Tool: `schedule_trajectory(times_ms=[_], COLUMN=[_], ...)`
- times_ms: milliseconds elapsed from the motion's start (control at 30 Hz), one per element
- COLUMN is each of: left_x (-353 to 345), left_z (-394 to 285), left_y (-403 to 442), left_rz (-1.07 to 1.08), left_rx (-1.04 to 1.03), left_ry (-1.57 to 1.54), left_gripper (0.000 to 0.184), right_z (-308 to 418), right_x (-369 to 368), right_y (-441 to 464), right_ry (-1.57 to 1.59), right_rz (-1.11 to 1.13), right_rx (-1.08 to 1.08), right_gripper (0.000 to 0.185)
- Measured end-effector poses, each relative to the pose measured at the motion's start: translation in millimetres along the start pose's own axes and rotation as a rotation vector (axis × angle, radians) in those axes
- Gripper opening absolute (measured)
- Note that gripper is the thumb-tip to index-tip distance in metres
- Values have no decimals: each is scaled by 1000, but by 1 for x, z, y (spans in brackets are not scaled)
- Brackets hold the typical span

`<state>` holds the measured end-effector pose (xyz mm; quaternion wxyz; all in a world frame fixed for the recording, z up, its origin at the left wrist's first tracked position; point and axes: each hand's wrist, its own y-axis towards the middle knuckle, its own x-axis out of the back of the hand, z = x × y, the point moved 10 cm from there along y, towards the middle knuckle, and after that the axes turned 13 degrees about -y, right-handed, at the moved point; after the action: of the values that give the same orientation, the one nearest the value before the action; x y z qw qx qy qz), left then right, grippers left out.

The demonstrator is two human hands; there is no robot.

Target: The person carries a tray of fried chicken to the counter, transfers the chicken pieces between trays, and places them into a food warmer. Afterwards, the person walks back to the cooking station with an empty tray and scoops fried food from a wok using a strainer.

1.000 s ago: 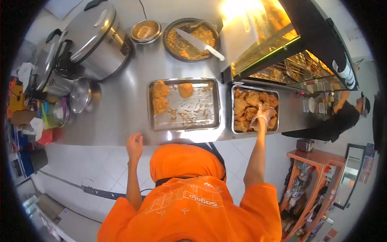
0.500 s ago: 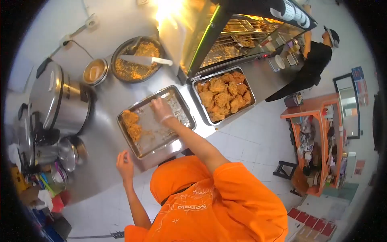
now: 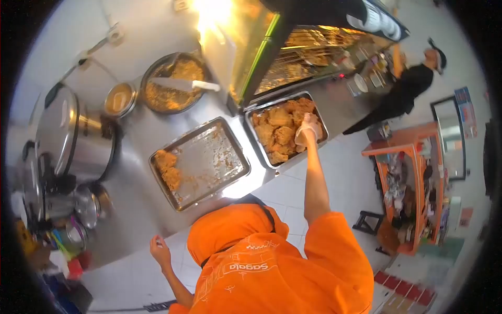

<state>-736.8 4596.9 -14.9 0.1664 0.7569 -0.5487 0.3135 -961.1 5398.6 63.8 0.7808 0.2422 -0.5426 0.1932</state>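
Lit warming cabinet (image 3: 293,52) stood just beyond the grip. Left of the grip, well apart: round dark pan (image 3: 162,66) held brown crumbs (image 3: 188,72), white-handled knife (image 3: 197,84) lay across it. Small metal bowl (image 3: 119,99) sat beside pan. Big silver pot (image 3: 86,136) stood farther left. Right of the grip: co-worker in black (image 3: 410,90) stood farther off, orange shelf (image 3: 400,145) nearer, dark-framed panel (image 3: 454,138) behind.

right grip (image 3: 307,132): at fried pieces (image 3: 281,134), tray (image 3: 259,139) | left grip (image 3: 160,251): near counter (image 3: 128,209)
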Motion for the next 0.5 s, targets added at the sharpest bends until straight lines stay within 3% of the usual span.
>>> schedule_trajectory(times_ms=[33, 100, 167, 233, 267, 300, 333, 367, 400, 467, 500], left_x=[2, 10, 14, 10, 7, 1, -3, -3, 0, -2, 1], left_z=[-10, -21, -49, -62, -70, -88, -103, -107, -112, -107, -92], left_y=[4, 5, 12, 21, 27, 34, 39, 41, 39, 30, 20], left_rz=[-24, -125, -104, -63, -81, -67, -37, -22, -38, -59, -71], left_rx=[-51, -64, -113, -18, -1, -72, -157, -179, -182, -182, -172], left_ry=[-29, -60, -52, -29, -21, -63, -114, -127, -132, -119, -101], left_gripper=[18, 17, 19, 18, 18, 16, 15, 15, 15, 14, 14], right_z=[14, 116, 142, 221, 262, 293, 327, 335, 343, 340, 329], right_x=[-6, 87, 42, 6, 3, -10, -56, -61, -60, -82, -92], right_y=[-11, -86, -138, -217, -273, -329, -432, -466, -491, -513, -501], right_ry=[-75, -180, 293, 538, 557, 519, 182, 154, 106, -33, -70], right_rz=[53, -186, -119, 246, 741, 474, 645, 457, 501, 141, 131], right_rx=[34, 342, 351, 730, 607, 1183, 1605, 1720, 1801, 1853, 1806], right_gripper=[48, 46, 38, 30, 28, 32, 41, 49, 68, 64, 64])
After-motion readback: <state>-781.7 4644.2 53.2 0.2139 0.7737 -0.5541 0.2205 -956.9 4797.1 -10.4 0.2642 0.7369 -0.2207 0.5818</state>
